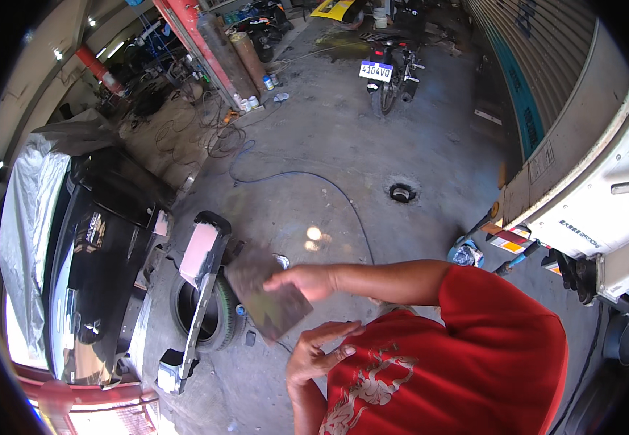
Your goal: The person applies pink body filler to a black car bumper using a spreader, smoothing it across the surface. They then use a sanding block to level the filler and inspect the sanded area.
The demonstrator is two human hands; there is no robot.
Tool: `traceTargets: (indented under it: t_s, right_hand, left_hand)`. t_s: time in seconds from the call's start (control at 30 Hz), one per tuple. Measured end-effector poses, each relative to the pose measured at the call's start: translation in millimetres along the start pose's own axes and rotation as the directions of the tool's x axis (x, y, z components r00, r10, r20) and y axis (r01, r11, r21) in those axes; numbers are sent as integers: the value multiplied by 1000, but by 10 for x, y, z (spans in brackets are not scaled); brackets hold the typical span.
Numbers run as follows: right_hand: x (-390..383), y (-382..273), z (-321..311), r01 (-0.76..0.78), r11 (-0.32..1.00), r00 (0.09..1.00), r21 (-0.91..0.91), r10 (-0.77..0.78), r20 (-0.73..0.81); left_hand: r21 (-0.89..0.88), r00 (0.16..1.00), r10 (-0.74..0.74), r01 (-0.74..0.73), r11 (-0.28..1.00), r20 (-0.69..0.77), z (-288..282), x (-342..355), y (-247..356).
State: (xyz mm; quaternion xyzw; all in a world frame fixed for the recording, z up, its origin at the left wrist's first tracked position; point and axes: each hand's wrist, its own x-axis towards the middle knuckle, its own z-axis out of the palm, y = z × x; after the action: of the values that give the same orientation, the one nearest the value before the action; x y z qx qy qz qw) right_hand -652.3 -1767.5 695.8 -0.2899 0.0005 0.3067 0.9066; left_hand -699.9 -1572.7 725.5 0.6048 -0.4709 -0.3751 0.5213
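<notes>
My right hand point(306, 281) pinches a thin brownish-grey sheet point(278, 313) near its edge. The sheet looks like sandpaper, but motion blurs it. Below it, close to the front of my red shirt, my left hand point(320, 354) is open, thumb and fingers apart, and nothing shows in it. Left of the sheet, a car bumper point(217, 226) with a pink filler patch point(200, 251) lies across a tyre point(225, 319). Part of the tyre is hidden behind the bumper.
A black car panel point(104, 268) with grey sheeting point(32, 217) stands at the left. A blue hose point(329, 181) crosses the concrete floor. A round floor hole point(402, 193), a parked motorcycle point(387, 72) and a red post point(195, 51) are farther off. A white truck point(568, 210) stands right.
</notes>
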Motion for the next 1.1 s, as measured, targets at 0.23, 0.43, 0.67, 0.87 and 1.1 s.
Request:
traceTargets:
  t_s: [0.23,0.43,0.67,0.87,1.1]
  right_hand:
    - [106,914,-87,-62,996,998,-59,62,-2]
    - [-341,683,-9,-115,993,992,1,115,44]
    - [-170,434,283,-30,775,999,-631,43,7]
    - [-269,-6,193,94,634,989,-767,28,145]
    - [-290,-37,294,191,164,968,-968,134,213]
  left_hand:
    - [-493,973,-149,43,869,-178,-868,-720,-1103]
    - [365,776,-12,310,878,-630,-1382,-1194,-1600]
    - [-788,761,-458,-111,606,-460,-594,-915,-1640]
    - [-757,647,-568,-23,652,-509,-228,-666,-1168]
    - [-406,642,-304,-11,914,-704,-138,-612,-846]
